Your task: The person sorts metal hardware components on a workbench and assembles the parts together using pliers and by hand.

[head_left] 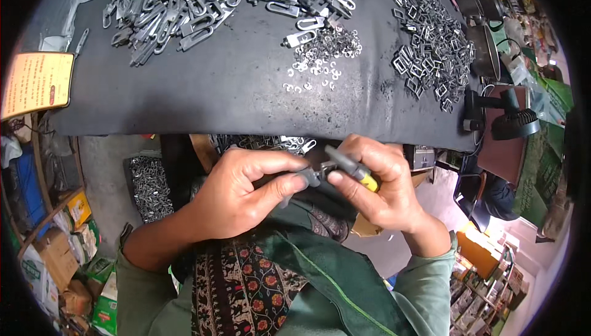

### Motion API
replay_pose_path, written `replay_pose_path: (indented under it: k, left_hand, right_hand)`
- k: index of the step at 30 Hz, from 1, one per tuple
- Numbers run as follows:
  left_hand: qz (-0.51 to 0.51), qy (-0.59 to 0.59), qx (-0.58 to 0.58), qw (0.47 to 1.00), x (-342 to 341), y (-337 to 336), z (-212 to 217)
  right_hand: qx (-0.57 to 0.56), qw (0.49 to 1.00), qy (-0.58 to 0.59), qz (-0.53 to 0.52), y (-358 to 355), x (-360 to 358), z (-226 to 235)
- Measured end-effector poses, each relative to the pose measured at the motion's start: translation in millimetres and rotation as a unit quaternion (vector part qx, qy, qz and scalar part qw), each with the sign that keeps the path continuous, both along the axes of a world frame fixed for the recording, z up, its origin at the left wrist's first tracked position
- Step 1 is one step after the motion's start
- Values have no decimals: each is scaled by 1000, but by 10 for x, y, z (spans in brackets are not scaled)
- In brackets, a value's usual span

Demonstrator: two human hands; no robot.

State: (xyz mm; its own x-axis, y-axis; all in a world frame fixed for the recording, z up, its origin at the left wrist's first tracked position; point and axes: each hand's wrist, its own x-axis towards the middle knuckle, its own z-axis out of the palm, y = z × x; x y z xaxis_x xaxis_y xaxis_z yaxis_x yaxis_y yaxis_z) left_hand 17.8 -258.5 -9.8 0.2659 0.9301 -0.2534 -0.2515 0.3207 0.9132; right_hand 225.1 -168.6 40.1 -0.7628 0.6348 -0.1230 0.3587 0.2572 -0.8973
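In front of my lap, just below the table's front edge, both hands meet. My left hand (237, 197) pinches a grey metal piece (308, 177) between thumb and forefinger; most of it is hidden by the fingers. My right hand (394, 191) is closed on a grey-and-yellow hand tool (369, 181), whose exact kind is partly covered. A small metal bit (324, 168) shows between the two hands, blurred, where the tool and the grey piece come together. On the table beyond lies a heap of long slotted grey metal pieces (197, 6).
Small C-shaped rings (317, 68) lie scattered mid-table. Rectangular metal loops (431, 46) are heaped at the right, near a black lamp-like object (514, 123). An orange printed sheet (38, 83) sits at the left edge. A container of small metal parts (149, 188) stands below left.
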Motion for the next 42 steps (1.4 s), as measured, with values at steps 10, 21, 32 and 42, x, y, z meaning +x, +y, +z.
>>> replay_pose_path:
  k: [10, 21, 32, 42]
  left_hand:
    - [16, 177, 170, 969, 12, -39, 58]
    - [-3, 92, 77, 993, -4, -72, -108]
    - [-16, -75, -122, 990, -274, -116, -108]
    - [59, -13, -23, 998, -283, -155, -78]
  right_hand:
    - [9, 998, -28, 56, 5, -25, 17]
    - [-91, 990, -104, 40, 41, -88, -35]
    - [533, 787, -271, 153, 764, -360, 105]
    - [549, 774, -268, 165, 803, -427, 81]
